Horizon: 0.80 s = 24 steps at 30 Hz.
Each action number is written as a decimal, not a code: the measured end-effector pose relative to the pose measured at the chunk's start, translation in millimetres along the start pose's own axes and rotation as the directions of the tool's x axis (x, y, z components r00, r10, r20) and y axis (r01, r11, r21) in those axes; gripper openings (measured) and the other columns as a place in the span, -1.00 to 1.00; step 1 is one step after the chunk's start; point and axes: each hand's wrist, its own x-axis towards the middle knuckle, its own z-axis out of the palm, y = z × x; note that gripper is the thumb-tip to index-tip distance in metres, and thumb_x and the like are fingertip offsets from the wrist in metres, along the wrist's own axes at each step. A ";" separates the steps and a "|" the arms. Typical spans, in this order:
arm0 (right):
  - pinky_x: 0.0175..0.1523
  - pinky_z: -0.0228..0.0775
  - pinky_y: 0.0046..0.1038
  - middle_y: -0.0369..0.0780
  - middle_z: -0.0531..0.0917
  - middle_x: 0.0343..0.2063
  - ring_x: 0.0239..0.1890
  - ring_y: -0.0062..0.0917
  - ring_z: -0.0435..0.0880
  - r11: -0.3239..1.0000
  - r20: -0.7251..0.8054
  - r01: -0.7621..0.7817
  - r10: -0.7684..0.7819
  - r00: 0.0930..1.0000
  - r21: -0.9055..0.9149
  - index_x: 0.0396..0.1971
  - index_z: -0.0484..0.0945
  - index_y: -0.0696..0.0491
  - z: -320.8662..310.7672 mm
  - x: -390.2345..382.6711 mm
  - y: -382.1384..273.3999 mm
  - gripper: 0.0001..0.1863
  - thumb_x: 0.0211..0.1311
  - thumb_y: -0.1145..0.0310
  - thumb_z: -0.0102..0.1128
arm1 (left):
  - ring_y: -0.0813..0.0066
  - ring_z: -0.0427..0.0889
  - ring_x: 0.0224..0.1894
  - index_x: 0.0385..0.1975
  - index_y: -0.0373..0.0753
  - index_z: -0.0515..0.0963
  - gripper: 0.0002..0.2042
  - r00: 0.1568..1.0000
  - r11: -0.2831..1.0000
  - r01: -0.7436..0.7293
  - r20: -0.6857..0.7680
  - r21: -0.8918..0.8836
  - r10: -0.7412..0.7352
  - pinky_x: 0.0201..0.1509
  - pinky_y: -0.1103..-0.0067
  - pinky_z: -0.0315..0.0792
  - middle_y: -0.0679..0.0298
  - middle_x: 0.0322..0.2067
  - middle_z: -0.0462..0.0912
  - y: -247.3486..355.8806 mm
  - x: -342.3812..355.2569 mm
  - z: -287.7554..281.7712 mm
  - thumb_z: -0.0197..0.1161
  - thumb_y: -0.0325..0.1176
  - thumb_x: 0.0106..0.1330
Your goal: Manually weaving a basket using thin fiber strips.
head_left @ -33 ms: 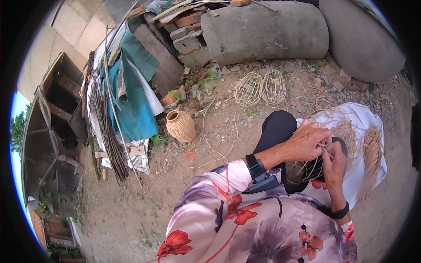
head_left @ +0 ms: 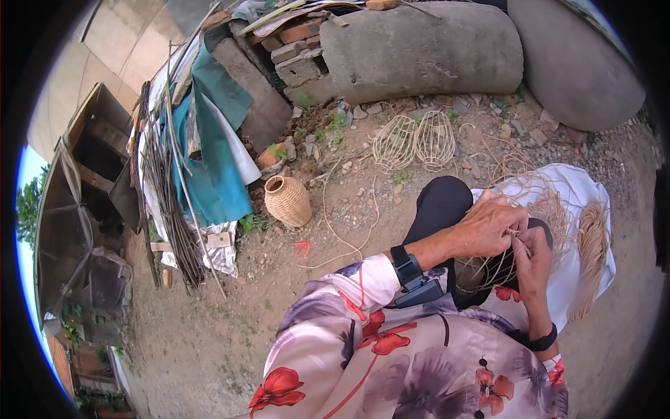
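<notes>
Near my knees, my left hand [head_left: 492,227] has its fingers pinched on a thin tan cord [head_left: 514,232]. Just below and to its right, my right hand [head_left: 532,257] grips that cord with thumb and fingers. An open frame of thin pale rods [head_left: 478,272] sits in my lap beneath both hands, partly hidden by them. Loose strands spread right of my hands over a white sheet [head_left: 562,290], where a long tan cord bundle [head_left: 588,255] lies.
A woven vase [head_left: 287,208] stands ahead left. Two cage-like frames [head_left: 394,143] lie on gravel beyond my knees, among loose cords. Teal tarpaulin [head_left: 223,195] and sticks [head_left: 174,251] lean at left. Concrete slabs [head_left: 426,52] and bricks line the back.
</notes>
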 end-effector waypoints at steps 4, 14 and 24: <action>-0.45 0.22 -0.62 -0.39 0.44 -0.61 -0.57 -0.77 0.33 0.985 0.057 -0.150 0.146 0.988 0.087 -0.43 0.45 0.12 -17.2 -10.6 -8.4 -0.90 0.26 0.54 0.19 | 0.31 0.51 -0.30 -0.40 -0.11 0.54 -0.81 0.999 0.999 -0.031 -0.007 0.028 0.031 -0.09 0.37 0.18 0.35 -0.51 0.54 1.6 -1.1 -0.3 0.19 -0.52 -0.04; -0.46 0.24 -0.55 -0.34 0.44 -0.63 -0.57 -0.72 0.36 0.998 0.055 -0.050 0.052 0.997 -0.045 -0.46 0.43 0.14 -4.2 0.8 4.6 -0.86 0.25 0.53 0.20 | 0.18 0.50 -0.43 -0.35 -0.14 0.48 -0.78 0.996 0.997 0.015 0.083 0.077 -0.022 -0.18 0.37 0.20 0.25 -0.56 0.58 11.2 0.7 -3.5 0.15 -0.53 -0.04; -0.43 0.15 -0.64 -0.44 0.40 -0.64 -0.56 -0.80 0.29 0.985 0.074 -0.171 0.169 0.983 0.023 -0.51 0.39 0.10 -5.3 -5.7 2.2 -0.79 0.27 0.46 0.23 | 0.15 0.49 -0.45 -0.33 -0.14 0.49 -0.77 0.999 0.999 -0.029 -0.013 0.044 0.030 -0.19 0.35 0.23 0.25 -0.56 0.58 9.2 -0.4 3.3 0.13 -0.54 -0.03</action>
